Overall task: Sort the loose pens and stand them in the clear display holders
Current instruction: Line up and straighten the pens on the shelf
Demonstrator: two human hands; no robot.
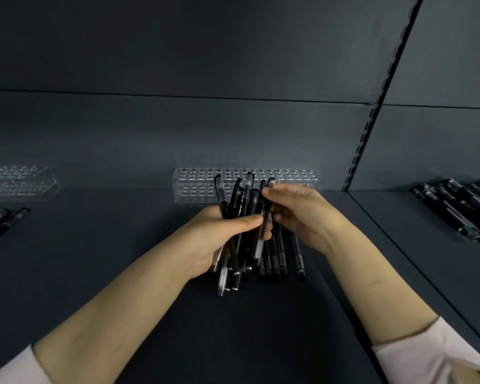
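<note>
**A:** Where are the pens?

**B:** Most are in a bundle (243,200) gripped by the left hand (219,236). Its fingers (250,220) curl round the barrels, thumb across the front, with the capped ends pointing away from the person.

**A:** And the right hand?

**B:** The right hand (302,214) is just beside the left. Its fingers (272,191) pinch one pen (259,249) at the bundle's right edge, up near the cap. A few more barrels show under that hand, but I can't tell whether they are held or lie on the shelf (122,245).

**A:** The holders?

**B:** One clear holder (294,176) stands on the shelf just beyond the fingertips, partly hidden by the caps. No pens stand in the holes that show. A second holder (17,181) sits well off to the left of the left hand.

**A:** Anything else?

**B:** A heap (455,209) of dark pens lies far to the right of the right hand, and two pens (3,220) lie far left, near the second holder.
</note>
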